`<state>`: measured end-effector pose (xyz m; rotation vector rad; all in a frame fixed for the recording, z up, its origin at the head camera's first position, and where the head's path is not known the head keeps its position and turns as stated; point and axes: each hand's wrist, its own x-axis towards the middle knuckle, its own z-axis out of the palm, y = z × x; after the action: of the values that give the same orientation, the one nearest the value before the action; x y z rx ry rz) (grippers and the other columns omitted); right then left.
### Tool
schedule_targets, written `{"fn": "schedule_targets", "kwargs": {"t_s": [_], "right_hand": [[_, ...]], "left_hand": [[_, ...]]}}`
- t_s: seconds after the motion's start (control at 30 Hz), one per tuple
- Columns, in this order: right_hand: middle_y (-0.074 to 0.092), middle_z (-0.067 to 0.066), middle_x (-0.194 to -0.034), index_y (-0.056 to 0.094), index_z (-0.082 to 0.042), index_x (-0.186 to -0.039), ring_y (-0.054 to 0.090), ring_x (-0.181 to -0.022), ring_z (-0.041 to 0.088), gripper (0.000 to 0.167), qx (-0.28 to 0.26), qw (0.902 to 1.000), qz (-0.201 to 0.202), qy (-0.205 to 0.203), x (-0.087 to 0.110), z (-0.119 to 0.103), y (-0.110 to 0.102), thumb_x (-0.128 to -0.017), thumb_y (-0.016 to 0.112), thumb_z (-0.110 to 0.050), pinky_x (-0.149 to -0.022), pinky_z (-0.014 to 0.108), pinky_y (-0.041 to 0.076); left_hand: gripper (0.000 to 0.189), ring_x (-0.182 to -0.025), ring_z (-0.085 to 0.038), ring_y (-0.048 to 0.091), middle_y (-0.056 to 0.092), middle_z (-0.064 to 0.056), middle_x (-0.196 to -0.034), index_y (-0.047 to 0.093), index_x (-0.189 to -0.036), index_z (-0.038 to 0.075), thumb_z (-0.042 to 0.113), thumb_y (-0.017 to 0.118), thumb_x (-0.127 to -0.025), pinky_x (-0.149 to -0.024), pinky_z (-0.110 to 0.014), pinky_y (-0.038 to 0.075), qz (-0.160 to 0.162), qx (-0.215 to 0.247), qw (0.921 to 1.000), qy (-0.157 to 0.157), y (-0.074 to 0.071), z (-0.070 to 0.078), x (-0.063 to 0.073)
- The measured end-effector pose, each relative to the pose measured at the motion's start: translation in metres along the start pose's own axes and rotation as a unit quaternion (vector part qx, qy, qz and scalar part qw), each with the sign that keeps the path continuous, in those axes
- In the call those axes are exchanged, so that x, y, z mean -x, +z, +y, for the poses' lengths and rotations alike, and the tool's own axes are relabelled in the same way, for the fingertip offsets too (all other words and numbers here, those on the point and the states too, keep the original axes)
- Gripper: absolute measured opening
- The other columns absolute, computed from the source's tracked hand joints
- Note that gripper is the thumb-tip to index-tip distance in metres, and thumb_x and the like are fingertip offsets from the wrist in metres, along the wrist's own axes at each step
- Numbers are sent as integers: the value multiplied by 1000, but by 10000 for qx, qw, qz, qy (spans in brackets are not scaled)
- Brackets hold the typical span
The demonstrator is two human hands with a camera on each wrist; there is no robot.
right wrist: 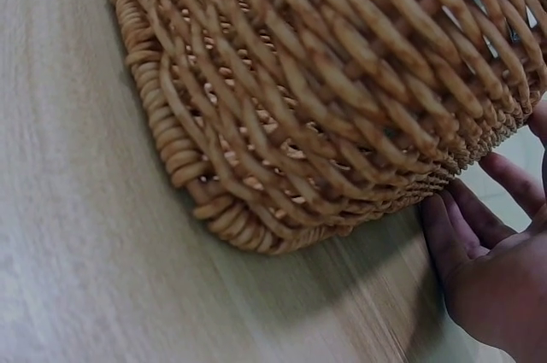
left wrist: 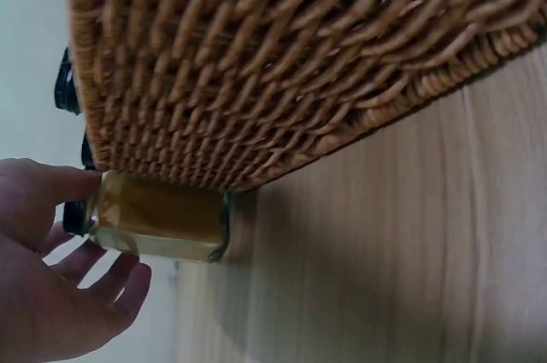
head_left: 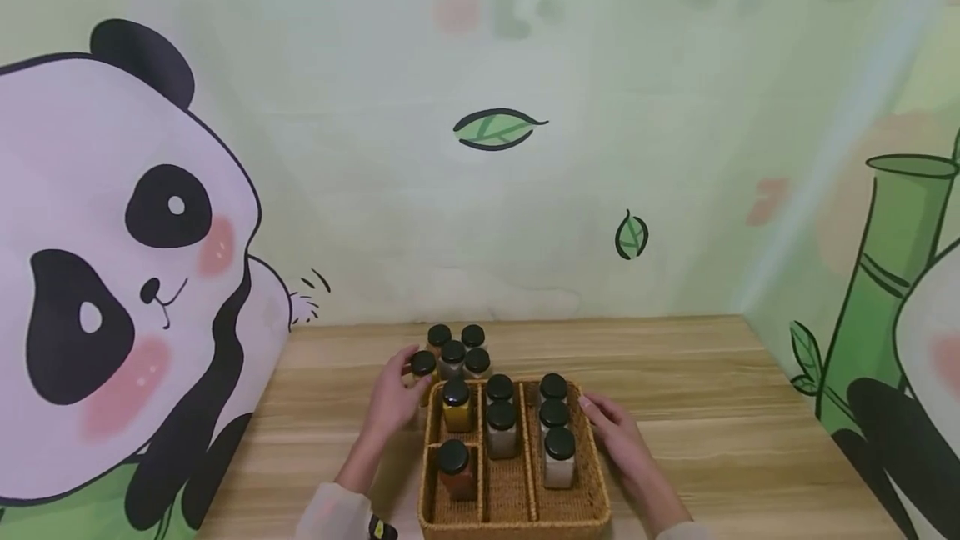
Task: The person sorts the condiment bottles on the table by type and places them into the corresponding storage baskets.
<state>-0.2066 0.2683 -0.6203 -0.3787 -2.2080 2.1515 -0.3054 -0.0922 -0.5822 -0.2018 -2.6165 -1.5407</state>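
My left hand point(head_left: 396, 392) holds a square glass spice jar point(left wrist: 162, 213) of yellow-brown powder, black-lidded, between thumb and fingers. The jar stands on the table close against the wicker basket point(left wrist: 222, 73), at its back left corner. My right hand point(head_left: 618, 432) rests at the basket's right side near the back corner, fingertips against the weave and fingers loosely extended. Inside the divided basket, a yellow jar point(head_left: 457, 415) sits in the back left compartment and a reddish jar point(head_left: 459, 480) in the front left one. Two jars point(head_left: 501, 436) occupy the middle, three jars point(head_left: 558, 469) the right.
Several more black-lidded jars point(head_left: 452, 361) stand grouped behind the basket's back left edge, beside my left hand. The wooden table point(head_left: 675, 357) runs back to a wall point(head_left: 637, 107) printed with pandas, leaves and bamboo.
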Motion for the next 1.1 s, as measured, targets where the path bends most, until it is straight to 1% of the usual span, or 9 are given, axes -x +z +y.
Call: {"fn": "schedule_targets", "kwargs": {"t_s": [0.1, 0.3, 0.43, 0.57, 0.7, 0.83, 0.93, 1.03, 1.1], "right_hand": [[59, 20, -147, 59, 2, -146, 57, -129, 26, 61, -63, 10000, 41, 21, 1, 0, 0, -105, 67, -42, -96, 29, 53], [60, 19, -146, 60, 1, -145, 58, -128, 25, 58, -14, 10000, 57, -7, 2, -2, 4, -105, 67, -41, -96, 28, 53], [60, 20, -146, 59, 2, -145, 59, -129, 28, 59, 81, 9999, 33, -59, 2, -2, 2, -106, 66, -41, -96, 28, 54], [60, 21, -145, 58, 3, -146, 60, -127, 28, 59, 178, 9998, 25, -98, 2, -2, 1, -107, 65, -40, -94, 28, 54], [61, 20, -145, 59, 2, -145, 60, -127, 26, 58, 286, 9995, 36, -122, 1, -3, 0, -107, 65, -40, -97, 26, 51], [62, 19, -145, 61, 1, -144, 59, -128, 24, 56, 365, 9992, 40, -129, 1, -3, 1, -106, 65, -40, -100, 24, 46], [62, 19, -144, 60, 2, -144, 60, -126, 25, 55, 298, 9995, -15, -137, 1, -3, 2, -107, 64, -39, -98, 25, 49], [61, 21, -144, 59, 4, -145, 62, -125, 28, 55, 230, 9996, -36, -155, 1, -3, 2, -108, 63, -37, -96, 27, 52], [60, 23, -145, 57, 5, -146, 61, -126, 30, 55, 219, 9996, -53, -168, 0, -2, 2, -109, 63, -35, -95, 29, 53]], "left_hand": [[60, -132, -44, 57, 57, -23, -148, 52, -153, 3, 4, 75, -97, -107, -61, 50, 108, -61, 9999, 24, 4, -2, 1], [54, -124, -40, 62, 63, -19, -139, 60, -142, 2, 14, 82, -95, -99, -57, 55, 587, -298, 9977, 151, 1, -8, 12], [54, -122, -39, 63, 64, -18, -138, 61, -140, 2, 19, 84, -94, -98, -56, 56, 754, -246, 9968, 135, -5, -13, 19], [56, -122, -37, 63, 63, -16, -140, 60, -141, 5, 24, 84, -94, -100, -54, 55, 795, -51, 9968, 83, -18, -14, 26], [59, -122, -38, 63, 64, -15, -139, 60, -142, 8, 29, 85, -93, -103, -56, 53, 755, 103, 9967, 266, -38, -2, 34], [58, -120, -32, 64, 67, -11, -134, 62, -140, 9, 30, 87, -92, -103, -54, 53, 735, 95, 9944, 753, -58, 21, 44], [55, -118, -25, 66, 70, -6, -130, 65, -136, 11, 27, 89, -90, -101, -50, 55, 672, 29, 9915, 1116, -68, 40, 51], [52, -115, -23, 68, 72, -1, -127, 68, -134, 13, 24, 90, -88, -100, -50, 57, 371, -10, 9896, 1389, -71, 56, 59], [51, -114, -21, 68, 73, 2, -128, 69, -133, 16, 24, 90, -87, -100, -50, 57, 107, -50, 9890, 1476, -69, 62, 63]]}}
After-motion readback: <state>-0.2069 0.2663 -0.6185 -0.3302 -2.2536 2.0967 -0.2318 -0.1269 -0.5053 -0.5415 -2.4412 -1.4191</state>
